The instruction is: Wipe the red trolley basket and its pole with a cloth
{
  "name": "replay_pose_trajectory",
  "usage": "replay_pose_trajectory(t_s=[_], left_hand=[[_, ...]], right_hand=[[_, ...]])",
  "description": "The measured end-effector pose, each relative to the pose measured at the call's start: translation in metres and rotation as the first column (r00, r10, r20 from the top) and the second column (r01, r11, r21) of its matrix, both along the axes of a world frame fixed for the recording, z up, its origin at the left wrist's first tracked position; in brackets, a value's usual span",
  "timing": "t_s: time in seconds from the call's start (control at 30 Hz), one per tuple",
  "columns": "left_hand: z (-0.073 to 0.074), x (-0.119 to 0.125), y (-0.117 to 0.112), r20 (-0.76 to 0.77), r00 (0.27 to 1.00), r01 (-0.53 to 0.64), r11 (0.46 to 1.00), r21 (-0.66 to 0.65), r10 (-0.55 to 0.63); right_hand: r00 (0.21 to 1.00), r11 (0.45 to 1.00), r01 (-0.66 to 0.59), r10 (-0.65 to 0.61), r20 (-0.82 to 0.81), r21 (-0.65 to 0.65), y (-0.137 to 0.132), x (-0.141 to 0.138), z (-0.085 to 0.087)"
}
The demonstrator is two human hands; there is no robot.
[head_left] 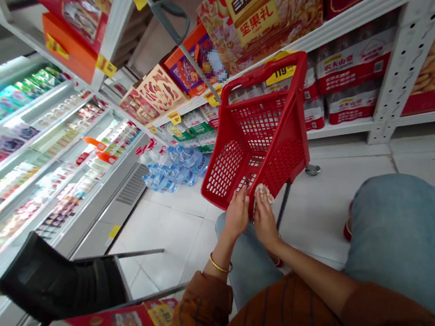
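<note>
The red basket is in front of the person, beside the white shelf, and should handle as light, stiff plastic — smooth enough to slip, hardly fragile — best held by its thick rim, since the wheel may let it roll. The left hand seems to have its fingers curled on the near rim, while the right hand has its fingers bunched on a pale, soft-looking cloth against the basket; packs of bottles fill the shelf beyond.
</note>
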State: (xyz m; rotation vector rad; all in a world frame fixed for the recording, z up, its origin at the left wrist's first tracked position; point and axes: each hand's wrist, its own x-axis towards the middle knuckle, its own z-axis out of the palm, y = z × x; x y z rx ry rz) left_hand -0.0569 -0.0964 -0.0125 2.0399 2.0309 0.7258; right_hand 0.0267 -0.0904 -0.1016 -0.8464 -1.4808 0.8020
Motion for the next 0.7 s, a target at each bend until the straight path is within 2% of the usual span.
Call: replay_pose_trajectory(t_s=[0.13,0.27,0.33,0.43,0.57,0.7], left_hand=[[-0.001,0.002,-0.001,-0.045,0.999,0.008,0.997,0.081,-0.004],[-0.005,0.004,-0.006,-0.074,0.997,0.024,0.985,0.172,-0.012],[-0.009,0.005,-0.012,-0.1,0.995,-0.007,0.978,0.207,0.029],[-0.02,0.011,-0.021,-0.147,0.976,-0.121,0.961,0.247,0.16],[-0.032,0.024,-0.028,-0.111,0.952,-0.24,0.92,0.311,0.286],[-0.036,0.03,-0.028,-0.003,0.954,-0.28,0.898,0.34,0.299]], right_hand=[[0.998,0.998,-0.054,0.054,0.026,0.014,-0.015,0.002,-0.002],[0.993,0.995,-0.099,0.097,0.067,0.024,-0.025,0.02,-0.002],[0.989,0.991,-0.122,0.116,0.096,0.054,-0.026,0.032,0.002],[0.981,0.978,-0.133,0.107,0.16,0.16,-0.02,0.047,0.01],[0.948,0.915,-0.191,0.078,0.309,0.356,0.003,0.052,0.018],[0.88,0.823,-0.296,0.037,0.473,0.485,0.029,0.056,0.02]])
